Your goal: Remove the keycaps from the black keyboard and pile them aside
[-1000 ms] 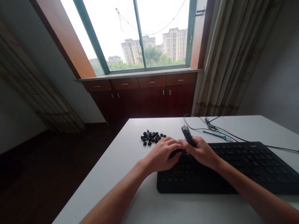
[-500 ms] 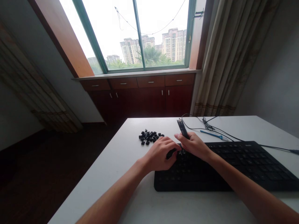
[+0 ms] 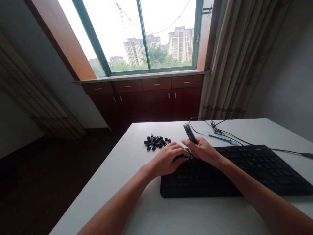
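Note:
A black keyboard (image 3: pixel 210 186) lies on the white table, with keys bare of caps at its left end. Upright in my right hand (image 3: pixel 204 150) is a black keycap puller (image 3: pixel 189 133). Its top end shows a bit of metal, and thin wire shows below, just over the keys. My left hand (image 3: pixel 168 158) reaches over the keyboard's upper left, thumb and fingertips coming together beside the wire end. What sits between those fingertips is too small to make out. Several loose black keycaps (image 3: pixel 156 142) lie in a pile beyond my left hand.
A blue slim tool (image 3: pixel 220 139) lies behind the keyboard, near a tangled black cable (image 3: pixel 216 128). The cable's thicker part (image 3: pixel 306 155) rests at the right. The white table (image 3: pixel 117 176) ends on the left above a dark floor. Cabinets (image 3: pixel 146 101) stand under the window.
The fingers of my left hand have straightened a little and sit flatter by the wire end. My right hand keeps its hold on the keycap puller. The whole view has shifted slightly.

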Demonstrator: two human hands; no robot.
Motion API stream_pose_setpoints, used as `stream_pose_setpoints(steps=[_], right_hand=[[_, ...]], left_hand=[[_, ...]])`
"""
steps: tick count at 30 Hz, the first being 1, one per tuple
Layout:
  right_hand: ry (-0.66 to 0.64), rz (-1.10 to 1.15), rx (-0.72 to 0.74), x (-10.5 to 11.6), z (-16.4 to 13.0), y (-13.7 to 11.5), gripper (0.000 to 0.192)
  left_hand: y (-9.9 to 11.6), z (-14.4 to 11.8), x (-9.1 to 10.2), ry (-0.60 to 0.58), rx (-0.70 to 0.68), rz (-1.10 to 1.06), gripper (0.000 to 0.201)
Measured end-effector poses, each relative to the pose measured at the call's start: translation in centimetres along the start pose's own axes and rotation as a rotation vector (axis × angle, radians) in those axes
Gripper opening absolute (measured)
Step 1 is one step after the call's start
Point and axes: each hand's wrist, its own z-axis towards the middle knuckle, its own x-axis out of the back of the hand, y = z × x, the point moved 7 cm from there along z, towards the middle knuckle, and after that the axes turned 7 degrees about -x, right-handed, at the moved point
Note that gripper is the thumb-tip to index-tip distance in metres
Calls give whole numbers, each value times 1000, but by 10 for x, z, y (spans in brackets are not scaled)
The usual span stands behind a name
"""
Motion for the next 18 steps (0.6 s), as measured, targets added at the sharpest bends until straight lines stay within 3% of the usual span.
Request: stream_pose_setpoints(steps=[11,18], right_hand=[[19,-145,81,-1,-7,-5,45],[95,-162,115,-5,1,-8,43]], left_hand=[[-1,-1,1,23,-47,-13,17],[-1,-1,0,59,-49,-9,17]])
